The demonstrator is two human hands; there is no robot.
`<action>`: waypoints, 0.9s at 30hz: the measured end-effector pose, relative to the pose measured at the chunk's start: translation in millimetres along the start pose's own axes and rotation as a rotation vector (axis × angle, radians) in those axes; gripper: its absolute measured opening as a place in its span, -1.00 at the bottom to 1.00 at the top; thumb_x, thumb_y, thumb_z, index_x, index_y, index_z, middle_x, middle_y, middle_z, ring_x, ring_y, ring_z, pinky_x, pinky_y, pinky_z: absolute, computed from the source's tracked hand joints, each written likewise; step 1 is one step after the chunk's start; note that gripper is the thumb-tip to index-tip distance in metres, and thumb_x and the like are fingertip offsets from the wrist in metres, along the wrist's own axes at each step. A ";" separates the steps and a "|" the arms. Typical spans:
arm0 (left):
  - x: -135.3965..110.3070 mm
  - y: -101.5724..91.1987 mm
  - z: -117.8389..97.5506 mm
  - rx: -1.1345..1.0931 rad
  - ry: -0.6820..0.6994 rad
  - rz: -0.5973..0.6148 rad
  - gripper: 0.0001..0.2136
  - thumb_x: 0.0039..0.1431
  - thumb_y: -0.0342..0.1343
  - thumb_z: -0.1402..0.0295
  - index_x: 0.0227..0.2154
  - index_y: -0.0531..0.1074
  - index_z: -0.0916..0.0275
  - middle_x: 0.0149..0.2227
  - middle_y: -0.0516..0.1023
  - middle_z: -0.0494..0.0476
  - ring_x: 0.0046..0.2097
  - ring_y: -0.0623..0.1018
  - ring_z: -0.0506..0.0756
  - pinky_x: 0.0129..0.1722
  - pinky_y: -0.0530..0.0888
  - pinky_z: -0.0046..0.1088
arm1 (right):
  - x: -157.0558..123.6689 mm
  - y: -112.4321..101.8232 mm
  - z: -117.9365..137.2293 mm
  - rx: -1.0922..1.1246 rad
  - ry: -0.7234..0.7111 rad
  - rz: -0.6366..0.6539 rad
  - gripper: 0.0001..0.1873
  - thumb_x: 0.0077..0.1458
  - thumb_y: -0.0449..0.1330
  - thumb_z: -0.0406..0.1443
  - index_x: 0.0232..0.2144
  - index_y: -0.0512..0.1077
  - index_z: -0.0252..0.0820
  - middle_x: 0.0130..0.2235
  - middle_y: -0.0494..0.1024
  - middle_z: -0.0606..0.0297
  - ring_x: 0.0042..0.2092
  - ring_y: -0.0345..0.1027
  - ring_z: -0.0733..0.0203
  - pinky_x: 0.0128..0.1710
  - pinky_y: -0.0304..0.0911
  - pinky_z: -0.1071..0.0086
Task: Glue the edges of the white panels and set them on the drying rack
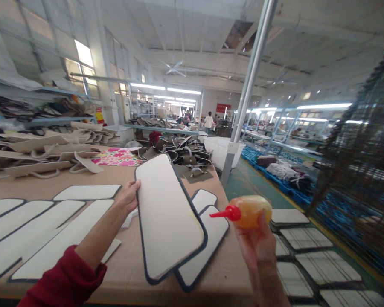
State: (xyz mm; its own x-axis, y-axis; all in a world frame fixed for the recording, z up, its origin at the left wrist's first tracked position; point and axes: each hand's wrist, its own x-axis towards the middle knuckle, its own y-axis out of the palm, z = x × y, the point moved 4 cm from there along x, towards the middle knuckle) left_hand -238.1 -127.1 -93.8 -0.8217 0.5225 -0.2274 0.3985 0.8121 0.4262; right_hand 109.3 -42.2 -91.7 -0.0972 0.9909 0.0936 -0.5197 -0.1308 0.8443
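My left hand [129, 196] grips the left edge of a white panel with dark edging [166, 217], tilted up off the table. A yellowish wet-looking streak runs near the panel's right edge. In my right hand [259, 238] is a squeeze bottle [252, 211] of amber liquid, its red nozzle pointing left toward the panel without touching it. Beneath the held panel another white panel [208, 238] lies on the table, partly covered. More dark-edged panels [70, 230] lie flat on the left, some behind my left forearm.
The brown table [131, 264] bears piles of beige pieces [48, 149], dark pieces with handles [185, 155] and a pink floral cloth [117, 157]. A metal post [248, 85] rises beyond its right corner. Panels [307, 236] lie in rows at lower right. People [208, 121] are far back.
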 end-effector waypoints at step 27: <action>-25.5 3.6 -9.1 0.237 -0.056 0.288 -0.89 0.23 -0.01 0.57 -0.38 0.36 0.29 -0.54 0.50 0.01 -0.57 0.49 -0.02 -0.58 0.47 -0.56 | 31.0 22.9 -15.7 -0.251 0.024 0.395 -0.53 -0.31 0.47 -0.12 -0.27 0.53 -0.12 -0.26 0.64 0.25 -0.21 0.52 0.06 -0.18 0.46 0.19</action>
State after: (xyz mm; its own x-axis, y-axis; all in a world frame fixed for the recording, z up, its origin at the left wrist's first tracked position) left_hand -219.4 -139.9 -78.5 -0.6415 0.7462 -0.1779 0.6984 0.6640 0.2669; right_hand 81.0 -15.0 -77.7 -0.3469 0.8627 0.3679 -0.6276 -0.5050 0.5925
